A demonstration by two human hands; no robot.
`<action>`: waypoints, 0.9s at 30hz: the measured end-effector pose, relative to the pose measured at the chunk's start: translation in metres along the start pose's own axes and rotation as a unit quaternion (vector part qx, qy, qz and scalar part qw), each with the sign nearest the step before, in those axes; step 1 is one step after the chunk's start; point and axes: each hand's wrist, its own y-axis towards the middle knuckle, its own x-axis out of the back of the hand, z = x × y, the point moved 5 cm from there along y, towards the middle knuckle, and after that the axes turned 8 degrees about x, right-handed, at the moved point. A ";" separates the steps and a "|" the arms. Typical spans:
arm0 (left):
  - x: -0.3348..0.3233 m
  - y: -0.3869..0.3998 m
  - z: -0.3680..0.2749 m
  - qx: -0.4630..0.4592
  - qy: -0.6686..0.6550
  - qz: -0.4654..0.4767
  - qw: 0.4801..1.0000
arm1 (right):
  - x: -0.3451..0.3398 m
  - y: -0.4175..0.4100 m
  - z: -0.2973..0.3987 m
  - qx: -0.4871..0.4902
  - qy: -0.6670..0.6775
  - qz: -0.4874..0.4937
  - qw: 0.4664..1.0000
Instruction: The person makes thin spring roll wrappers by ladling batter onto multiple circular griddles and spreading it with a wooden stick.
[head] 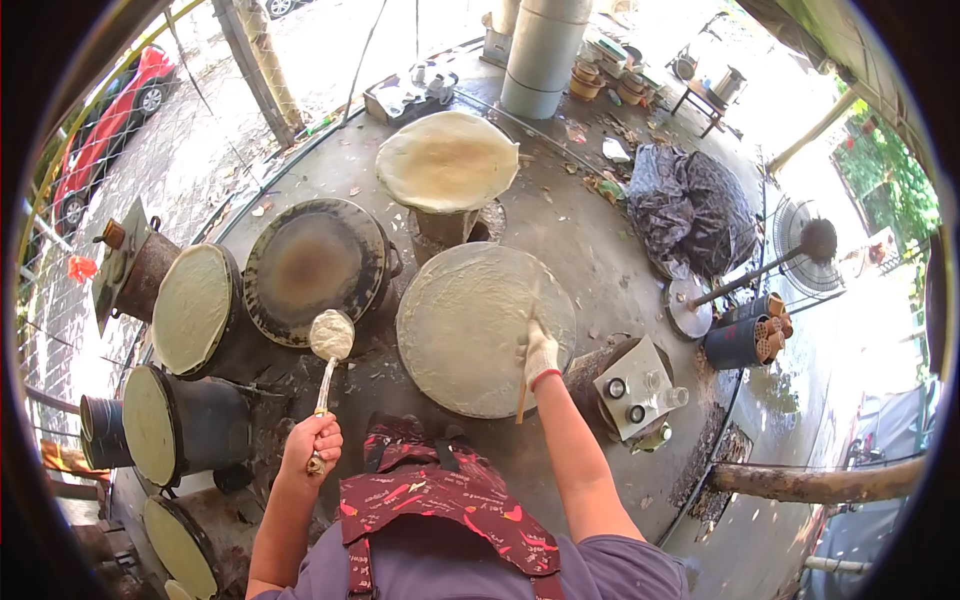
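Observation:
My left hand [313, 446], bare, grips the wrapped handle of a ladle [332, 335] whose round head is coated in pale batter or dough. The ladle's head is by the near edge of a dark, bare round griddle [313, 262]. On my right hand [541, 354] is a white glove with a red cuff; it holds a thin wooden spreader stick [521, 397] over a large round griddle covered by a pale batter sheet [480, 330]. Beyond, a round flatbread [448, 161] with a browned middle lies on a stand.
Several more griddles with pale sheets [192, 309] stand at the left on drum stoves. To the right are a small board with glass jars [637, 386], a pedestal fan [816, 240], dark plastic sheeting [686, 210] and buckets of perforated briquettes [735, 343]. A thick pillar [546, 60] rises at the back.

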 end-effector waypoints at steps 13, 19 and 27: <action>-0.006 -0.017 -0.122 -0.074 0.092 0.024 0.993 | -0.023 -0.116 -0.066 -0.063 -0.330 0.174 0.926; -0.015 0.012 -0.208 -0.108 0.282 0.104 0.948 | -0.110 -0.133 -0.087 0.001 -0.129 0.120 0.984; 0.005 0.148 -0.257 -0.170 0.478 0.106 0.855 | -0.279 -0.170 -0.155 0.098 0.029 0.061 0.993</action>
